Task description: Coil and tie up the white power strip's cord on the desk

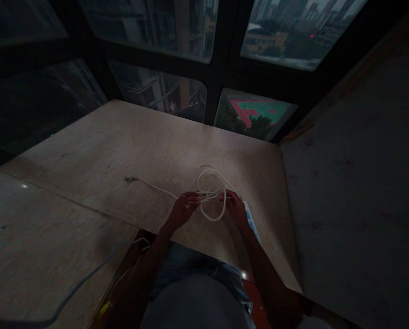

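A white power cord (213,220) is gathered in loose loops above the table, between my two hands. My left hand (186,204) is closed on the gathered strands from the left side. On the right, my right hand (235,208) has its fingers curled at the loop's right side, gripping the cord there. One length of cord runs left along the tabletop to a plug (128,179). Another curves from the top loop toward a white power strip (252,224) with blue marks, which is partly covered by my right wrist and forearm.
The pale tabletop (149,141) has a seam (77,205) at left. Dark-framed windows (221,82) stand along its far edge, and a wall (355,196) bounds the right. A grey cable (84,281) crosses the near left, close to a yellow object (105,308).
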Motion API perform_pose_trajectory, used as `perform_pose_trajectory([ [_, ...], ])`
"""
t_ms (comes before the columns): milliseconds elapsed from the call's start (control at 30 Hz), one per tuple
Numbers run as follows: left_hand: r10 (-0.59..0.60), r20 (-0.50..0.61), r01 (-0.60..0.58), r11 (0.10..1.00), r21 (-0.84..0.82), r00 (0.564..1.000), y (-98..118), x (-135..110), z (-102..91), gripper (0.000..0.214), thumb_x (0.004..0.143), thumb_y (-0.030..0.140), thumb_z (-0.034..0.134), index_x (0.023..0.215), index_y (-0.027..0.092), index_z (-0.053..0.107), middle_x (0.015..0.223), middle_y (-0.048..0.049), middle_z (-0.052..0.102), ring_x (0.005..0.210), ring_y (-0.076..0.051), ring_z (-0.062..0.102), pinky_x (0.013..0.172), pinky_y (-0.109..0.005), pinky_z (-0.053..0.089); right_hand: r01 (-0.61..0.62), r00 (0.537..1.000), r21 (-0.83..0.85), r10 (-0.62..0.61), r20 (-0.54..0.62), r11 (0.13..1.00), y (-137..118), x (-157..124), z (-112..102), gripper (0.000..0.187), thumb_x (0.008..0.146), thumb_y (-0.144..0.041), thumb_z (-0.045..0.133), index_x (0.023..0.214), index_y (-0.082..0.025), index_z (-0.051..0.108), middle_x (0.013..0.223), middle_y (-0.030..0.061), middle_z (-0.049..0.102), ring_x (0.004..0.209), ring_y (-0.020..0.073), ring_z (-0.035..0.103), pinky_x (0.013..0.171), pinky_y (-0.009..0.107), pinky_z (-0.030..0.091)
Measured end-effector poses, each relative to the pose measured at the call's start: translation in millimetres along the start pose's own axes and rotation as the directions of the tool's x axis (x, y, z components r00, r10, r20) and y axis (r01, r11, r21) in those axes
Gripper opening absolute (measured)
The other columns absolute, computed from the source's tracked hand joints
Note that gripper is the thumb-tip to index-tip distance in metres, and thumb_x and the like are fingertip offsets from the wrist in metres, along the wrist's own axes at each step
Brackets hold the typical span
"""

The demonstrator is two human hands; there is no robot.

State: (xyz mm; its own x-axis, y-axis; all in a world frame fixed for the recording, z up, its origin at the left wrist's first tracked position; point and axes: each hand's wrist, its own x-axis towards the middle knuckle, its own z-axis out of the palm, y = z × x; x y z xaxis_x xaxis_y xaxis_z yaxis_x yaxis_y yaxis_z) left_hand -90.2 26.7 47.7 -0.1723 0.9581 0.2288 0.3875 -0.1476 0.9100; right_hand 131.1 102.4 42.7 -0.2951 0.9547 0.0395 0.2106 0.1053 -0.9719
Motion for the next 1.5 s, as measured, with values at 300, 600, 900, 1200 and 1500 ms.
perform_pose_trajectory([
  [300,-0.035,0.112,0.063,0.965,-0.255,0.993,62,29,30.9,0.029,0.088,0.042,0.056,0.093,0.019,0.072,0.101,-0.0085,0.070,0.096,-0.021,0.064,0.090,-0.034,0.048,0.228,0.974,-0.052,-0.228,0.005,0.972,-36,-12,-16,0.033,0.086,-0.040,0.062,0.114,-0.023,0.065,0.114,0.0088,0.065,0.101,0.0207,0.062,0.087,0.036,0.052],
  [600,-0.076,0.198,0.131,0.952,-0.277,0.977,76,37,36.9,0.031,0.091,0.040,0.047,0.098,0.017,0.068,0.101,-0.0086,0.067,0.093,-0.020,0.065,0.079,-0.032,0.053,0.379,0.913,-0.259,-0.405,-0.050,0.888,-53,-15,-31,0.015,0.084,-0.037,0.066,0.089,-0.026,0.074,0.091,0.0055,0.066,0.091,0.0212,0.060,0.083,0.037,0.050],
  [900,0.052,-0.375,0.013,0.985,0.171,0.925,88,18,61.4,0.017,0.078,0.030,0.069,0.092,0.022,0.069,0.124,-0.0130,0.054,0.114,-0.028,0.054,0.089,-0.041,0.050,0.278,0.944,-0.048,-0.282,-0.172,0.959,-47,-19,-23,0.013,0.079,-0.035,0.071,0.084,-0.023,0.075,0.086,0.0036,0.064,0.075,0.0154,0.059,0.064,0.027,0.048],
  [1200,-0.009,-0.573,0.059,0.996,0.069,0.820,60,13,56.5,0.011,0.069,0.017,0.068,0.080,0.018,0.068,0.102,-0.0092,0.060,0.102,-0.023,0.057,0.092,-0.039,0.047,0.128,0.953,0.320,-0.026,-0.303,0.939,-30,-35,-14,0.019,0.073,-0.035,0.076,0.082,-0.019,0.069,0.080,0.0004,0.061,0.075,0.0137,0.056,0.069,0.027,0.045],
  [1500,-0.427,-0.431,0.326,0.900,-0.290,0.795,19,11,48.0,0.009,0.064,0.020,0.064,0.071,0.015,0.061,0.069,-0.0004,0.061,0.069,-0.015,0.059,0.071,-0.027,0.047,0.076,0.952,0.710,0.160,-0.260,0.700,-15,-59,-18,0.028,0.064,-0.035,0.080,0.081,-0.022,0.063,0.086,-0.0008,0.065,0.074,0.0128,0.060,0.070,0.028,0.046],
])
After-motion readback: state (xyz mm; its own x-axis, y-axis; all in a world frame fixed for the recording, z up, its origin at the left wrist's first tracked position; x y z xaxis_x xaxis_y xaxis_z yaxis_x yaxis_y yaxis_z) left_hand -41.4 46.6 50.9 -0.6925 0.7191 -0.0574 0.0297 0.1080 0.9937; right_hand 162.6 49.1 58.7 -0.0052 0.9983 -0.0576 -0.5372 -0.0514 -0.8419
